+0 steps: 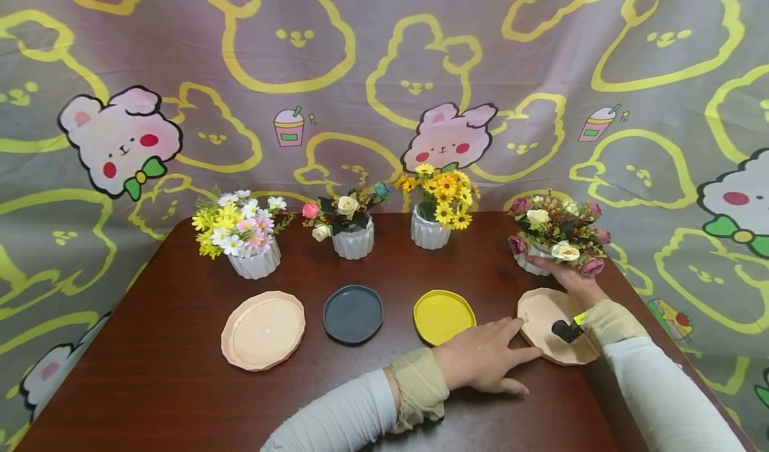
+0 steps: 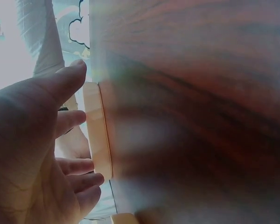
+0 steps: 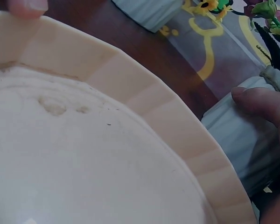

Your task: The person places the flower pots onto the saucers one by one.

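At the table's right side, my right hand [image 1: 575, 284] holds a white ribbed flowerpot [image 1: 526, 264] with purple and cream artificial flowers. The right wrist view shows a thumb on the pot [image 3: 242, 135]; the other fingers are mostly out of sight. In front of that pot lies a beige saucer [image 1: 541, 322] with a faceted rim, partly covered by the right wrist and its black camera. My left hand [image 1: 488, 358] reaches to the saucer's near left edge with fingers extended. Its fingertips touch the rim of the saucer [image 2: 97, 130] in the left wrist view.
A yellow saucer [image 1: 444, 317], a dark grey saucer [image 1: 353, 314] and another beige saucer [image 1: 263, 330] lie leftward in a row. Behind them stand pots of yellow flowers [image 1: 446, 195], roses [image 1: 347, 206] and daisies [image 1: 243, 221]. A cartoon-print curtain [image 1: 336, 115] hangs behind the brown table [image 1: 150, 372].
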The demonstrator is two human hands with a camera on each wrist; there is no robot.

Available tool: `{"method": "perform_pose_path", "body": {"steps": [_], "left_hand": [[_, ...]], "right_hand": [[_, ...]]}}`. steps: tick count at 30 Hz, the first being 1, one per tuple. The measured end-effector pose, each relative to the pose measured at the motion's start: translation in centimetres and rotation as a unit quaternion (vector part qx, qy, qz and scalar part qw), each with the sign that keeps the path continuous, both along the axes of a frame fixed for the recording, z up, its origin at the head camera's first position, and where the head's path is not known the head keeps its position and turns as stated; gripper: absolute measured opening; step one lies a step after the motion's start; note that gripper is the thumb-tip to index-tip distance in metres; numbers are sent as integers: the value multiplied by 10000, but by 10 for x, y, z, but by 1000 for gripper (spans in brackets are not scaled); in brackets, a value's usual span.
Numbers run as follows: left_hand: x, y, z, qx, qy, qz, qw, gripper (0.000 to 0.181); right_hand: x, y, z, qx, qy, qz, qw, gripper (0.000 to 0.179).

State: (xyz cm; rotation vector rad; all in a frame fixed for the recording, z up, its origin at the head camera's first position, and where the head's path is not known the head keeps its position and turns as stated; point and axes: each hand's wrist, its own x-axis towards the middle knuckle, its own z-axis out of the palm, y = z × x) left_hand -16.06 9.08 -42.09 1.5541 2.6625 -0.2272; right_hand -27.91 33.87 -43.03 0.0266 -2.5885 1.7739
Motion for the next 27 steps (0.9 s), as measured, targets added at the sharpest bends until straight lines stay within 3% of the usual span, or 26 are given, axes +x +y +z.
{"method": "perform_pose_path", "body": {"steps": [4,8,15,21,27], "left_hand": [[0,0,-1,-49,-20,25,10000,70],[0,0,-1,-53,-62,16,10000,70],[-1,-1,-1,-69,-108,37,9999,70],[-1,-1,0,-94,-112,65,9999,71],[-1,-1,1,-93,-112,37,9999,70]], "right_hand": [[5,-8,10,-96,872,32,9961,100],[11,-12,15,-62,969,-12,9953,98],[11,-13,16,-379,583,-66,9976,101],[9,-12,14,-292,807,-44,9963,102],[11,-10,16,-437,321,-122,9985,102]]}}
